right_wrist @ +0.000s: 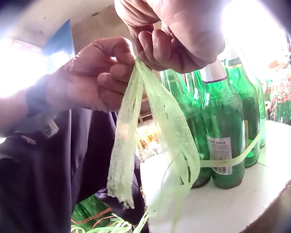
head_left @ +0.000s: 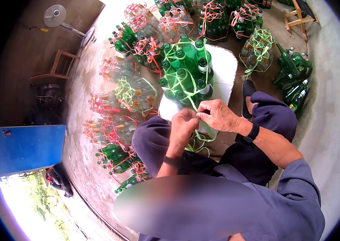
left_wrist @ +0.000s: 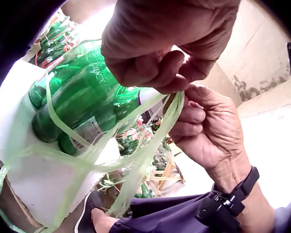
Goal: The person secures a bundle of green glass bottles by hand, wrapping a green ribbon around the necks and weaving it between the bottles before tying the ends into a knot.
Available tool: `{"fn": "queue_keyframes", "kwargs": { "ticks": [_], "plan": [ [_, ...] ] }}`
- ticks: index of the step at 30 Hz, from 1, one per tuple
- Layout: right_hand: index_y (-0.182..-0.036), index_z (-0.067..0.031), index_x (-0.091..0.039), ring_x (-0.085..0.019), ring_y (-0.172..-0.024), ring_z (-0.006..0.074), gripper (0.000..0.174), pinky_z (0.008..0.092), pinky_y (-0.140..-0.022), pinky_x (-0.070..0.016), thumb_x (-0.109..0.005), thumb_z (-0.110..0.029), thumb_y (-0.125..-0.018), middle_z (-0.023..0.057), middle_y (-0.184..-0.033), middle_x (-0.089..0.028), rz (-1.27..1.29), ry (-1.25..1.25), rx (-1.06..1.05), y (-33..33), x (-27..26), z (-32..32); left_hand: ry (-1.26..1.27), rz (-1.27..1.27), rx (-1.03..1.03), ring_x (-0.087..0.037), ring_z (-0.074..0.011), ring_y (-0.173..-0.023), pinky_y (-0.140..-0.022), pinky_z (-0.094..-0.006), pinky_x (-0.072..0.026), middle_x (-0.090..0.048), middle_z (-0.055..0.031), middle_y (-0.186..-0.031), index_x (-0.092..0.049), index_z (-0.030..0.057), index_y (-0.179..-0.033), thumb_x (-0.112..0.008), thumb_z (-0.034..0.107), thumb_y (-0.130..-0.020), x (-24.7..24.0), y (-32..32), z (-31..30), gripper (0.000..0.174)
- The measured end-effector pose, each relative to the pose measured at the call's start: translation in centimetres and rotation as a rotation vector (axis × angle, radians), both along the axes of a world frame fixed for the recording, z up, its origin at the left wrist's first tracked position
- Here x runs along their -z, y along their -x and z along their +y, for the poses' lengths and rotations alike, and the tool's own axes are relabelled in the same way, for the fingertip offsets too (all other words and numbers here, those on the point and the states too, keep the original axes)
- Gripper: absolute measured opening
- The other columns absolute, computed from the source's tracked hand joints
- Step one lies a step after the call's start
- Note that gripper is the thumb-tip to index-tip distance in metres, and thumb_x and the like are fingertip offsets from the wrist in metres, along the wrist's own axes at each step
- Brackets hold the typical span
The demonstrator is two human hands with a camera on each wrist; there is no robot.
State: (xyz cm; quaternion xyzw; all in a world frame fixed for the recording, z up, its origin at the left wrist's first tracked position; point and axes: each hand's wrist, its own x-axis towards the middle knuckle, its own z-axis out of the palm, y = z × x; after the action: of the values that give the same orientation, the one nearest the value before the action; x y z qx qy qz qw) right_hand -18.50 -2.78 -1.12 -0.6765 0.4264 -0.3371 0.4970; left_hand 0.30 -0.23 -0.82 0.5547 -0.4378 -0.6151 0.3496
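A bundle of green glass bottles stands upright on a white board, with pale green plastic twine laced over the necks. At the near side of the bundle my two hands meet fingertip to fingertip. My left hand pinches the twine with curled fingers; my right hand pinches it from the other side, thumb against forefinger. In the right wrist view two flat twine ends hang below the fingers. One band of twine runs around the lower bottles, across a label. Fingers hide the pinched spot.
Several bundles of clear bottles and green bottles, tied with red or green twine, crowd the floor left and ahead. Loose green bottles lie by the right wall. A wooden stool stands at the far right.
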Motion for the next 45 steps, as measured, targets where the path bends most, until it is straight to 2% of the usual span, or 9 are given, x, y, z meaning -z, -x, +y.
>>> {"fn": "queue_keyframes", "kwargs": {
  "ticks": [2, 10, 12, 15, 17, 21, 23, 26, 45],
  "plan": [
    [-0.086, 0.0035, -0.065, -0.068, -0.071, 0.0309, 0.02, 0.0408, -0.067, -0.052, -0.071, -0.016, -0.088, 0.0192, -0.077, -0.068, -0.003, 0.004, 0.01, -0.1, 0.0, 0.0, 0.066, 0.055, -0.05, -0.044, -0.0049, -0.048, -0.045, -0.0208, -0.0344, -0.056, 0.0013, -0.066, -0.059, 0.0018, -0.081, -0.059, 0.0, -0.079, 0.1, 0.4, 0.1, 0.003],
    [-0.083, 0.0051, -0.066, -0.065, -0.066, 0.0196, 0.019, 0.0375, -0.065, -0.0516, -0.068, -0.013, -0.088, 0.0155, -0.069, -0.067, -0.046, -0.089, 0.084, -0.6, 0.3, -0.1, 0.063, 0.236, -0.219, -0.041, -0.0059, -0.05, -0.046, -0.0214, -0.0323, -0.051, 0.0015, -0.065, -0.055, 0.0043, -0.081, -0.056, 0.0, -0.082, 0.9, 0.8, 0.3, 0.004],
    [-0.083, 0.0057, -0.065, -0.054, -0.067, 0.0094, 0.018, 0.0313, -0.062, -0.0468, -0.07, -0.009, -0.091, 0.0061, -0.068, -0.063, -0.07, -0.138, 0.096, -0.6, 0.0, -0.1, 0.131, 0.223, -0.2, -0.041, -0.007, -0.052, -0.048, -0.0217, -0.0309, -0.052, -0.0001, -0.065, -0.055, 0.0049, -0.083, -0.056, 0.001, -0.083, 1.2, 0.8, 0.2, 0.004],
    [-0.084, 0.0058, -0.065, -0.055, -0.067, 0.0091, 0.017, 0.0309, -0.062, -0.0471, -0.07, -0.009, -0.091, 0.0058, -0.068, -0.063, -0.088, -0.119, 0.126, -0.6, 0.6, -0.2, -0.113, 0.543, -0.331, -0.042, -0.0054, -0.05, -0.044, -0.0216, -0.0342, -0.055, 0.0008, -0.072, -0.057, 0.0039, -0.085, -0.057, -0.001, -0.085, 0.7, 1.0, 0.1, 0.005],
    [-0.084, 0.0057, -0.065, -0.054, -0.067, 0.0089, 0.017, 0.0309, -0.062, -0.0469, -0.07, -0.009, -0.091, 0.0056, -0.069, -0.063, -0.089, -0.098, 0.125, -0.3, 0.5, -0.2, 0.004, 0.26, -0.182, -0.043, -0.005, -0.051, -0.045, -0.0209, -0.0341, -0.056, 0.0006, -0.072, -0.058, 0.0036, -0.089, -0.059, 0.001, -0.086, 0.1, 0.8, 0.1, 0.004],
    [-0.082, 0.0054, -0.065, -0.06, -0.065, 0.0143, 0.018, 0.0353, -0.063, -0.0504, -0.068, -0.012, -0.088, 0.0122, -0.068, -0.066, -0.091, -0.064, 0.112, 0.2, 0.4, -0.4, -0.017, 0.274, -0.152, -0.042, -0.0042, -0.051, -0.045, -0.02, -0.0342, -0.058, -0.0004, -0.074, -0.059, 0.0025, -0.092, -0.061, 0.002, -0.086, -0.1, 0.5, -0.1, 0.007],
    [-0.082, 0.0052, -0.065, -0.06, -0.065, 0.0139, 0.018, 0.0348, -0.063, -0.0502, -0.068, -0.011, -0.088, 0.0121, -0.069, -0.066, -0.094, -0.071, 0.105, 0.3, 0.4, -0.4, -0.04, 0.207, -0.121, -0.046, -0.0059, -0.058, -0.052, -0.021, -0.034, -0.064, -0.006, -0.076, -0.062, -0.0008, -0.097, -0.063, 0.004, -0.084, -1.0, 0.4, -0.1, 0.014],
    [-0.083, 0.0049, -0.066, -0.06, -0.066, 0.0139, 0.017, 0.0344, -0.063, -0.0501, -0.068, -0.011, -0.088, 0.012, -0.07, -0.066, -0.1, -0.079, 0.077, 0.3, 0.3, -0.5, 0.007, 0.183, -0.12, -0.042, -0.0038, -0.051, -0.047, -0.0196, -0.0344, -0.063, -0.0038, -0.076, -0.062, -0.0011, -0.1, -0.064, 0.005, -0.088, -0.8, 0.3, -0.2, 0.014],
    [-0.084, 0.0047, -0.068, -0.064, -0.069, 0.0152, 0.019, 0.0342, -0.065, -0.0517, -0.069, -0.014, -0.089, 0.0128, -0.073, -0.069, -0.093, -0.086, 0.026, 0.8, -0.3, -0.5, 0.062, 0.127, 0.003, -0.046, -0.0015, -0.055, -0.05, -0.0175, -0.0376, -0.07, -0.0048, -0.08, -0.066, 0.0, -0.098, -0.066, 0.004, -0.089, -1.2, 0.4, 0.1, 0.009]
  ]
}}
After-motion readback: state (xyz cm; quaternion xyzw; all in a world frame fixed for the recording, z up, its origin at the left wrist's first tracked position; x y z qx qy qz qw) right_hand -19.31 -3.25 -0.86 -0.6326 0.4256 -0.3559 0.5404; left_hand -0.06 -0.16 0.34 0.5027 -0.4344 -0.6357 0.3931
